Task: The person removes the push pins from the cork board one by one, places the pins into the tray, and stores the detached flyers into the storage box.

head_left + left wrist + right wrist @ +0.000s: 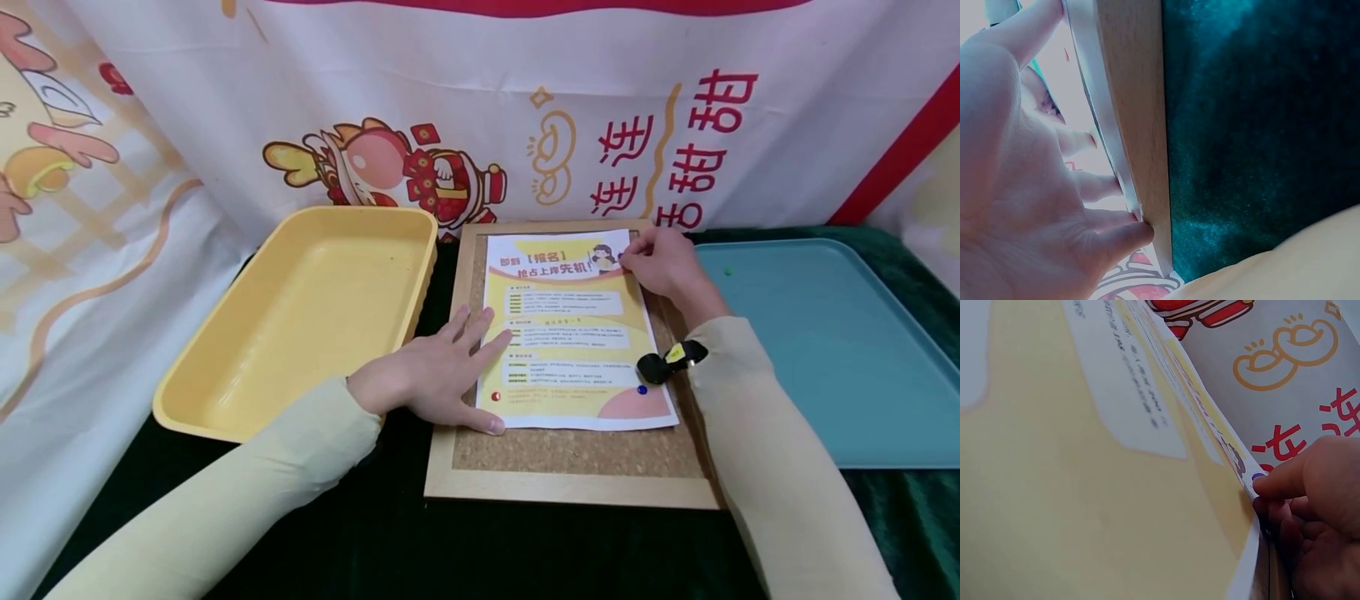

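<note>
A printed yellow and pink flyer (567,333) lies on a wood-framed cork board (577,454). My left hand (450,371) rests with spread, straight fingers on the flyer's left edge and the board's frame. At the flyer's upper right corner, my right hand (663,262) has its fingers curled and its fingertips on a small purple-blue pushpin (1258,477); the fingers partly cover it. A red pushpin (496,397) sits at the flyer's lower left, and a blue pushpin (642,390) near its lower right.
A yellow tray (300,308) stands left of the board. To the right is a blue tray (847,358) with a small green pushpin (728,271) in it. Dark green cloth (375,533) covers the table, and a printed white cloth (450,67) hangs behind.
</note>
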The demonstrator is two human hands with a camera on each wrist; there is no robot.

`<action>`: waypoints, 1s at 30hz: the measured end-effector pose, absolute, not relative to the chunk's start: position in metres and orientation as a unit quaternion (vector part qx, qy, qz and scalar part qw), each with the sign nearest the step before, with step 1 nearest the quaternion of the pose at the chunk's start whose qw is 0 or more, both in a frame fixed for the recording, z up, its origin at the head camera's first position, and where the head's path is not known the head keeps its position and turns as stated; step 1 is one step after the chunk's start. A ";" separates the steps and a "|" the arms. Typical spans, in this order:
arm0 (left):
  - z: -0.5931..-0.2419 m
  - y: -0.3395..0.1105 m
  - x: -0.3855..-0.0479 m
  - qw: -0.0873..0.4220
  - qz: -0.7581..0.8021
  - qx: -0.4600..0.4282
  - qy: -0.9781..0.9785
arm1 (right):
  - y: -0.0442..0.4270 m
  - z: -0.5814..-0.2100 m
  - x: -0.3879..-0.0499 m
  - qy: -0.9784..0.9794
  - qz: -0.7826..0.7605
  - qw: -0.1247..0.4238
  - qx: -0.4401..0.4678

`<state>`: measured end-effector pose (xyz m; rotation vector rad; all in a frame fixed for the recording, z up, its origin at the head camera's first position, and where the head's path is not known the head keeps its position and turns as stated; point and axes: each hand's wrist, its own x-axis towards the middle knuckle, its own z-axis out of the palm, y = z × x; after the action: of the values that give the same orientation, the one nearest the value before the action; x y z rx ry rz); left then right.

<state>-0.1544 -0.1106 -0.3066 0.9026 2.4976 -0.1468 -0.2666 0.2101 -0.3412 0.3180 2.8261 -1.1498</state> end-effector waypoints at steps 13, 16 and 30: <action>-0.306 -0.110 -0.154 0.242 -0.054 0.328 0.912 | 0.214 -0.341 -0.260 0.919 -0.380 0.047 0.097; -0.306 -0.111 -0.154 0.241 -0.053 0.329 0.912 | 0.215 -0.342 -0.259 0.920 -0.380 0.045 0.090; -0.308 -0.111 -0.155 0.239 -0.055 0.328 0.912 | 0.217 -0.341 -0.255 0.919 -0.384 0.042 0.076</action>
<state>-0.1551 -0.1108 -0.3076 0.8978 2.4975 -0.1502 -0.2552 0.2170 -0.3411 0.2311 2.8135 -1.1759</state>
